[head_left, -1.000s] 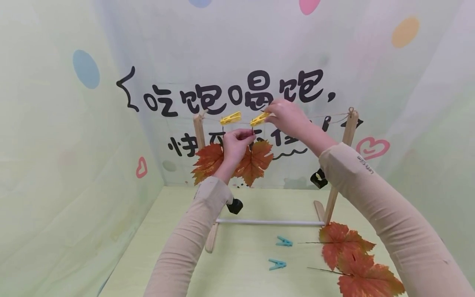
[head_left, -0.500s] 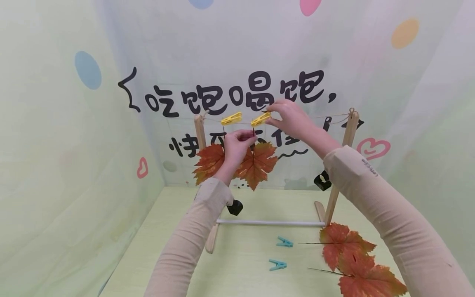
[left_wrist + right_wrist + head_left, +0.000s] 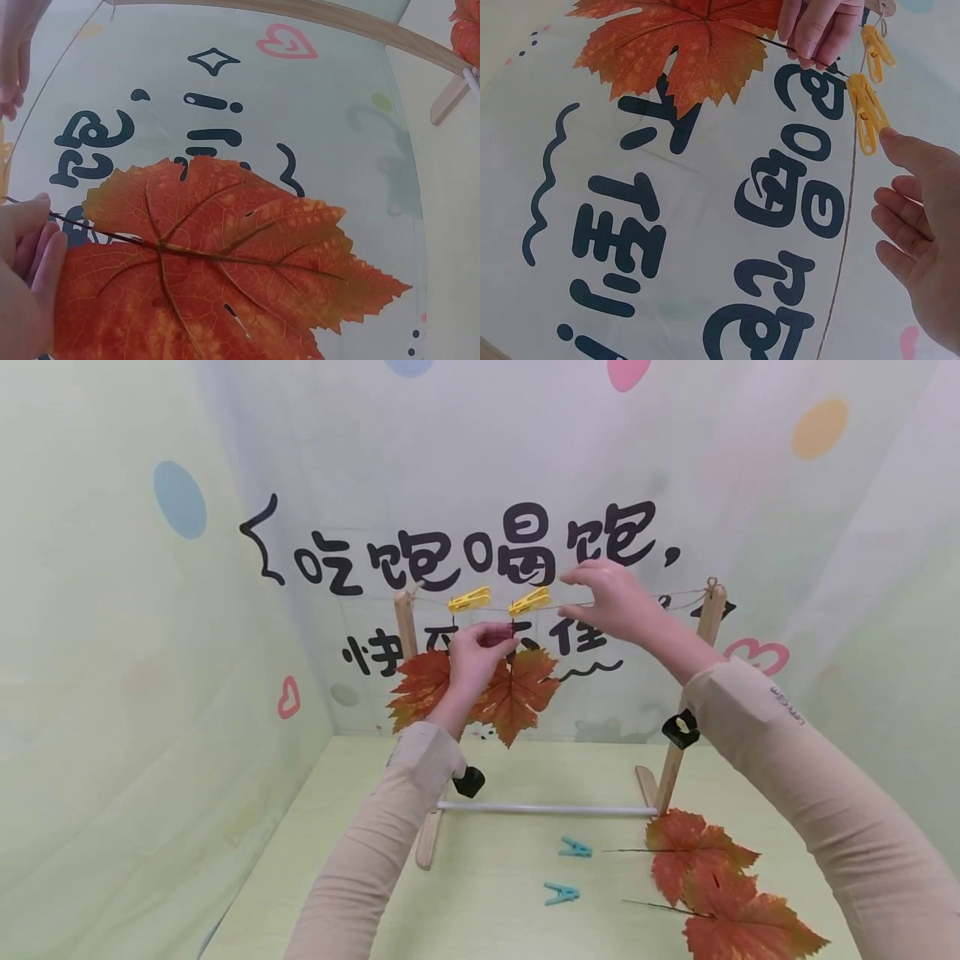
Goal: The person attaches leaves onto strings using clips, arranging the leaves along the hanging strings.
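My left hand pinches the dark wire stem of an orange-red artificial maple leaf. Above it, a yellow clothespin grips the top of that stem at the twine. Just right of this clothespin is my right hand, thumb and fingers spread and nothing between them; in the right wrist view the thumb tip lies close to the clothespin's end. Further left, a second yellow clothespin holds another maple leaf, partly hidden behind my left hand and wrist.
Wooden posts carry the twine, joined low down by a white rod. On the table lie two teal clothespins and, at the right, more red maple leaves with wire stems. A printed cloth backdrop stands behind.
My right hand has let go of the right yellow clothespin and moved off to the right, its fingers spreading. The left hand has stayed on the stem.
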Motion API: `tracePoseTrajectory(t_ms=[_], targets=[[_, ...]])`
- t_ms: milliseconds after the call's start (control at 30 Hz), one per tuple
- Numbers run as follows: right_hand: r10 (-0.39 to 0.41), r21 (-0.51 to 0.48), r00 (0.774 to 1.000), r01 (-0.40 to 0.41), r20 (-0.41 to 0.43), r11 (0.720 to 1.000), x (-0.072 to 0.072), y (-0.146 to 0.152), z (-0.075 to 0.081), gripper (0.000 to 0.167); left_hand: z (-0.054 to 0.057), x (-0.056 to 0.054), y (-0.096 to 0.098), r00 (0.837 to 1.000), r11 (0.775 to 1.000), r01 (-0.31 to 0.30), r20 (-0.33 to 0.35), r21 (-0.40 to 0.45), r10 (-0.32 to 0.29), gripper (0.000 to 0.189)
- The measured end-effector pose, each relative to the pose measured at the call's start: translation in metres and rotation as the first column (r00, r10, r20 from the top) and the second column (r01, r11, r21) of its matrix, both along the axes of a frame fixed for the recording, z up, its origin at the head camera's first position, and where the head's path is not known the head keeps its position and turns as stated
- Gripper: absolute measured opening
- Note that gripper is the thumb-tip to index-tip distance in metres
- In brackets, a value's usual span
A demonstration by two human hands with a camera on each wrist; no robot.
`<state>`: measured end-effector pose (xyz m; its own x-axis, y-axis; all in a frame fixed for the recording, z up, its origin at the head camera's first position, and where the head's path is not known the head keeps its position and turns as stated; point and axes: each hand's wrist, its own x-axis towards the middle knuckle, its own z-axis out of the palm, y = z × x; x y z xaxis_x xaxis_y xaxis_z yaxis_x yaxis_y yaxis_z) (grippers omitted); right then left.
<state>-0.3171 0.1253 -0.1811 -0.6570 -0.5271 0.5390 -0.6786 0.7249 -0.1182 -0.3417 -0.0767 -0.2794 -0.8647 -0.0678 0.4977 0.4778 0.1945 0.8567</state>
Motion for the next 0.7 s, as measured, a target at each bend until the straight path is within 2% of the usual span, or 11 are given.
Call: tracePoseTrajectory(t_ms=[167,367,700], targets=[[0.010,0.020,0.999,-0.010,-0.050,1.000,0.006,0.015,-0.008,0.044,-0.001,0.002,-0.002,1.000,0.999,0.002,0.001,0.036,-0.002,0.022],[0.084,0.019,0.984,-0.082,-0.159,0.996,0.012,0.030,-0.022,0.041,-0.003,0.007,-0.004,1.000,0.999,0.004,-0.030,0.033,-0.003,0.023],[0.123,0.025,0.970,-0.120,-0.211,0.992,0.028,0.046,-0.048,0.041,-0.010,0.023,-0.005,0.998,0.999,0.050,-0.028,0.013,-0.050,0.023]])
